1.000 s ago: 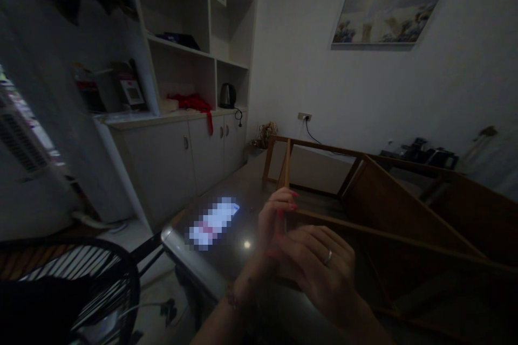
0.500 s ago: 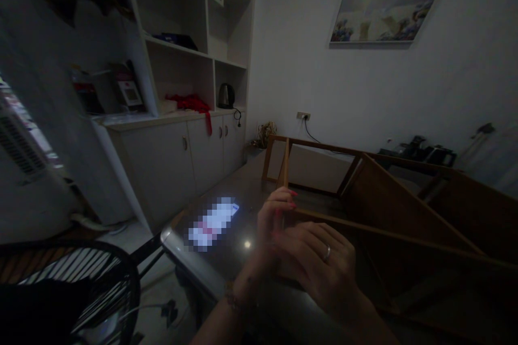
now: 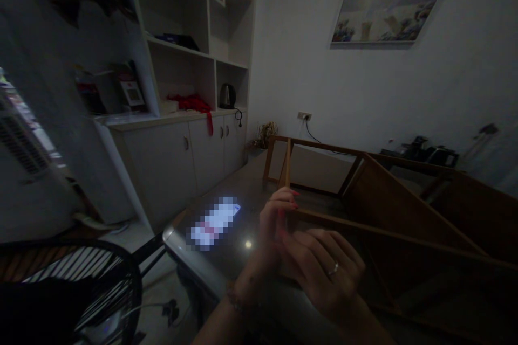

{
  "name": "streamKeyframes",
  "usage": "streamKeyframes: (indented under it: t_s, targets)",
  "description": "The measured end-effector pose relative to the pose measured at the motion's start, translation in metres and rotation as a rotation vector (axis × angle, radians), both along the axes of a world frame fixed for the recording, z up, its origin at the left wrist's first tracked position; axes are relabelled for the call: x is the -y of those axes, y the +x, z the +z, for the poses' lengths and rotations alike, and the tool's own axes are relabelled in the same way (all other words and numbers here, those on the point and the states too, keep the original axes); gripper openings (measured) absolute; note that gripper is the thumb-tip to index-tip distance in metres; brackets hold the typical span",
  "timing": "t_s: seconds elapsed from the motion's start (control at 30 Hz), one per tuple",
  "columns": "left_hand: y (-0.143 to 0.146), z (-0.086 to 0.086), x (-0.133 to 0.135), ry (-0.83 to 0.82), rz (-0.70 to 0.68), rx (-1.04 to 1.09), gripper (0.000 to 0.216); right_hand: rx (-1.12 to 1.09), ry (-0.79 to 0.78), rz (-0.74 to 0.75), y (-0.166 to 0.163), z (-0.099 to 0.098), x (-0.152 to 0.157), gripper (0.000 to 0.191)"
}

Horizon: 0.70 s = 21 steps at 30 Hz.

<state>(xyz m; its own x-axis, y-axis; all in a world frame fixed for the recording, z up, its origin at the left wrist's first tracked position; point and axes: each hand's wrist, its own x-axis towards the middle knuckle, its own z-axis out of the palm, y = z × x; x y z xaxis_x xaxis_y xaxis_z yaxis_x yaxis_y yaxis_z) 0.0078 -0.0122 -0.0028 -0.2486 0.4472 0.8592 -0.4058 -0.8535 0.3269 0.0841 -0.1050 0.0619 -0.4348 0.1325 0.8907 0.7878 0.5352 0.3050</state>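
Both hands meet above the near edge of a dark wooden shelf frame [image 3: 388, 232], which lies on its side on the table. My left hand [image 3: 274, 223], with a bracelet at the wrist, has its fingers curled and closed. My right hand [image 3: 329, 267], wearing a ring, pinches thumb and forefinger together close to the left thumb. Anything between the fingertips is too small and dim to make out. Left of the hands, a lit phone [image 3: 216, 223] with a blurred-out screen lies on the glossy tabletop [image 3: 238, 275].
A black slatted chair [image 3: 133, 280] stands at the lower left. Behind are a white cabinet [image 3: 162, 151] with open shelves, red cloth [image 3: 190, 102] and a kettle [image 3: 227, 96]. A wall socket [image 3: 304, 116] has a cord plugged in. Dark items [image 3: 441, 155] sit behind the frame.
My right hand has shifted slightly right and its fingers have turned a little. The left hand stays nearly in place, still close to the right fingertips.
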Motion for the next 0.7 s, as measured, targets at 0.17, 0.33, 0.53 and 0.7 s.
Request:
streamKeyframes:
  t_s: [0.17,0.33,0.53,0.7]
  targets:
    - [0.001,0.002,0.0,-0.006,0.023,0.017,0.026,0.001,-0.016,0.034,0.001,-0.001,-0.003,0.007]
    - [0.002,0.0,-0.003,0.018,0.019,0.013,0.027,-0.033,-0.147,0.211,0.001,0.006,-0.008,0.012]
    - [0.008,0.0,-0.004,0.042,0.032,0.077,0.028,-0.059,-0.223,0.262,0.003,0.007,-0.007,0.018]
    - [0.008,0.001,-0.005,0.034,0.028,0.067,0.028,-0.055,-0.251,0.27,0.005,0.006,-0.008,0.018]
